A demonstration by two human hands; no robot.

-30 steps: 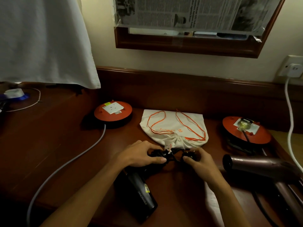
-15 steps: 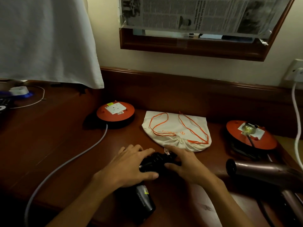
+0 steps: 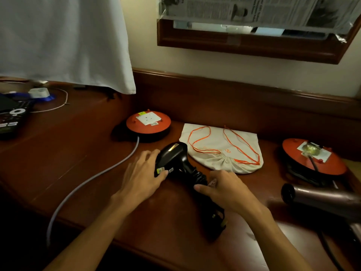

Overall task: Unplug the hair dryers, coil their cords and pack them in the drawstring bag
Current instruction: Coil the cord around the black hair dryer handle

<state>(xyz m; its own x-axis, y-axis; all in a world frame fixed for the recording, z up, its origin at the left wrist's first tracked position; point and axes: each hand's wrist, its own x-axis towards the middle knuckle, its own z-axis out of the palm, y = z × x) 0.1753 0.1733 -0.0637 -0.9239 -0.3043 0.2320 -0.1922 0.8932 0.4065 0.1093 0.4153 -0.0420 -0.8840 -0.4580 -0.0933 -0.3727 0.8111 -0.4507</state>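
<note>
A black hair dryer [image 3: 175,155] lies on the wooden desk [image 3: 78,153], its barrel pointing away from me just left of the bag. Its black cord [image 3: 199,176] is wound round the handle and the plug [image 3: 218,219] lies at the near end. My left hand [image 3: 142,175] grips the barrel, thumb over its label. My right hand [image 3: 226,189] grips the cord-wrapped handle. The cream drawstring bag [image 3: 244,141] with orange strings lies flat behind, its mouth cinched. A brown hair dryer [image 3: 320,199] lies at the right, its cord plugged into the right orange cable reel [image 3: 293,147].
A left orange cable reel [image 3: 134,124] with a free socket stands behind the black dryer, its grey cable [image 3: 88,180] running off the near edge. A remote control [image 3: 11,116] lies far left. A white cloth [image 3: 58,36] hangs above. A wood-framed mirror [image 3: 244,44] is on the wall.
The black dryer has been turned and shifted: its barrel, earlier near me at the lower left, now points away beside the bag. My left hand moved onto the barrel, my right onto the handle.
</note>
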